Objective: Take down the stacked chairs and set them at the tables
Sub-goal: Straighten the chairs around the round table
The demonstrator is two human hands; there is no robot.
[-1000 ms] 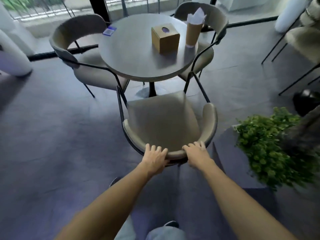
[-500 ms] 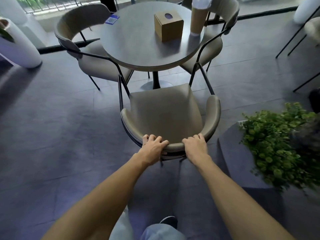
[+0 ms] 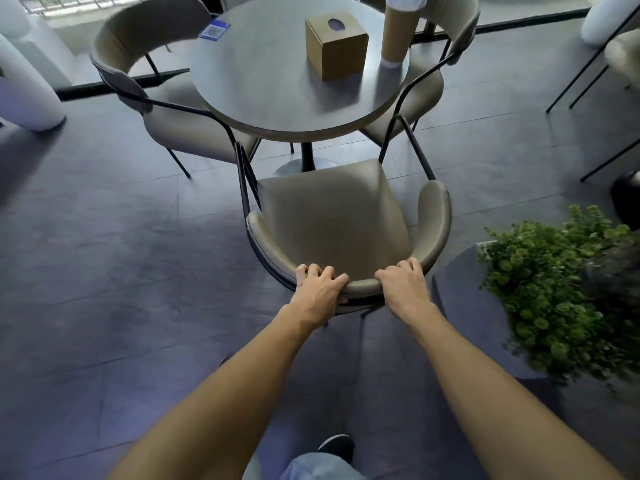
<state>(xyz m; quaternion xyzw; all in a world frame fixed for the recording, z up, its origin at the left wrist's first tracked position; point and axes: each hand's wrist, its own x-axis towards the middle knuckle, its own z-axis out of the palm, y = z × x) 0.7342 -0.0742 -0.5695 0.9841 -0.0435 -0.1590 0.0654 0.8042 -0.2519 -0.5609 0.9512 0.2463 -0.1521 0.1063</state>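
Beige padded chair [image 3: 332, 220], black metal frame, curved backrest: stands on the grey floor at 6 o'clock of the round table [image 3: 263, 84], seat front toward the pedestal. Left hand [image 3: 320, 289] and right hand [image 3: 403, 289], arms extended, fingers curled over the backrest's top edge, gripping it side by side. Brown box [image 3: 336, 45], oval top opening, contents unseen. Tall brown cup [image 3: 396, 32] holds white paper. Planter [image 3: 460, 306], 3 o'clock of chair, holds green foliage [image 3: 554, 289].

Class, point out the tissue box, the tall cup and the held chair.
Tissue box [image 3: 344, 57], head view, side face.
Tall cup [image 3: 398, 32], head view, side wall.
Held chair [image 3: 329, 216], head view, seat cushion.
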